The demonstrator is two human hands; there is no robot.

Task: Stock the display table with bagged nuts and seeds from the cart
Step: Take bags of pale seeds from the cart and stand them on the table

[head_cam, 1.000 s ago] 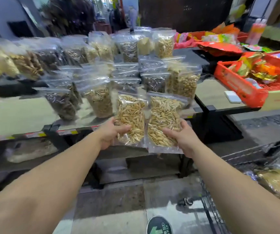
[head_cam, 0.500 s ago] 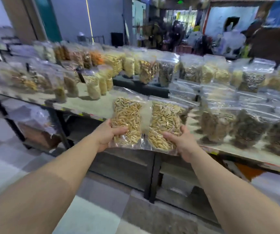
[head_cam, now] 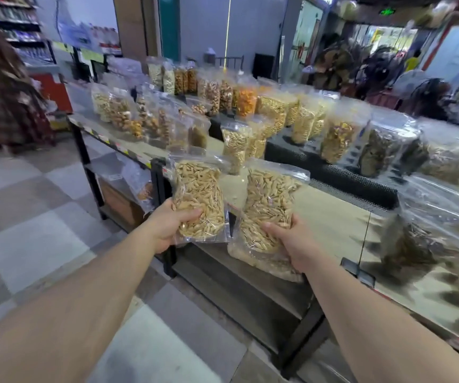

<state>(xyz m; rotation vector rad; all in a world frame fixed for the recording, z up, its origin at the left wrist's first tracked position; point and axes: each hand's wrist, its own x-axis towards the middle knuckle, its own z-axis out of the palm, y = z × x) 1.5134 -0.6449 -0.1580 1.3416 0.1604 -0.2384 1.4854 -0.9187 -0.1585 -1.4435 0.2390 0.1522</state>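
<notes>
I hold two clear bags of pale striped seeds upright, side by side, over the front edge of the display table (head_cam: pixel 333 217). My left hand (head_cam: pixel 168 223) grips the bottom of the left seed bag (head_cam: pixel 199 197). My right hand (head_cam: pixel 296 241) grips the bottom of the right seed bag (head_cam: pixel 269 203); a second bag seems to sit under it. A matching seed bag (head_cam: pixel 235 142) stands on the table just behind them. The cart is out of view.
Rows of bagged nuts (head_cam: pixel 222 92) and dark seeds (head_cam: pixel 383 150) fill the table, with a raised black riser (head_cam: pixel 333 172) along its middle. A lower shelf (head_cam: pixel 128 186) holds more bags. A person in a plaid garment (head_cam: pixel 4 92) stands far left on the tiled floor.
My view has swung left along the table, away from the red crates and cart. Both hands still hold their bags, now in front of a bare stretch of tabletop.
</notes>
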